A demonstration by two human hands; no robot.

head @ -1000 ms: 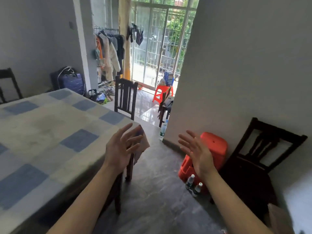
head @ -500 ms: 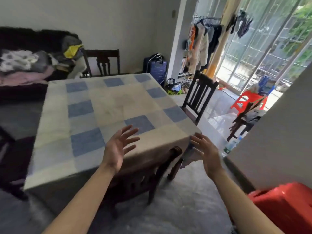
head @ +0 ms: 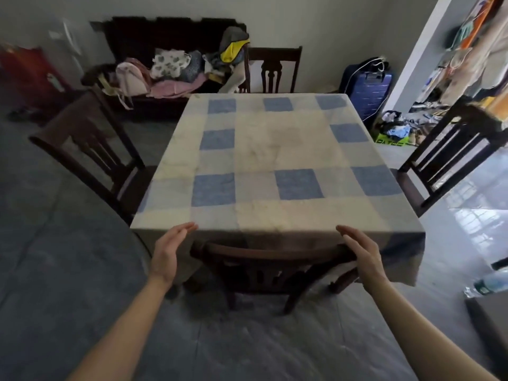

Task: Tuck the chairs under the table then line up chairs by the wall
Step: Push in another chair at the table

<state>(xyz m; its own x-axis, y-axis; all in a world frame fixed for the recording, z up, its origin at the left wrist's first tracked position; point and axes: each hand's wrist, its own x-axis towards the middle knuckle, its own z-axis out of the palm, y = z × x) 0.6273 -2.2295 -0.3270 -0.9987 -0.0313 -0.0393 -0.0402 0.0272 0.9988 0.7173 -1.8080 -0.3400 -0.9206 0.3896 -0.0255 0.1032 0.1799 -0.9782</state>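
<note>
Both hands hold nothing, fingers straight: the right hand (head: 362,251) touches the top rail (head: 275,253) of the near chair (head: 258,276), the left hand (head: 167,251) just beside it. The chair sits tucked under the table (head: 275,149).

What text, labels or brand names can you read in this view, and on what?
Green box on the floor: dark lettering, too blurred to read.
Bottle at right edge: label too blurred to read.
No other text shows.
</note>
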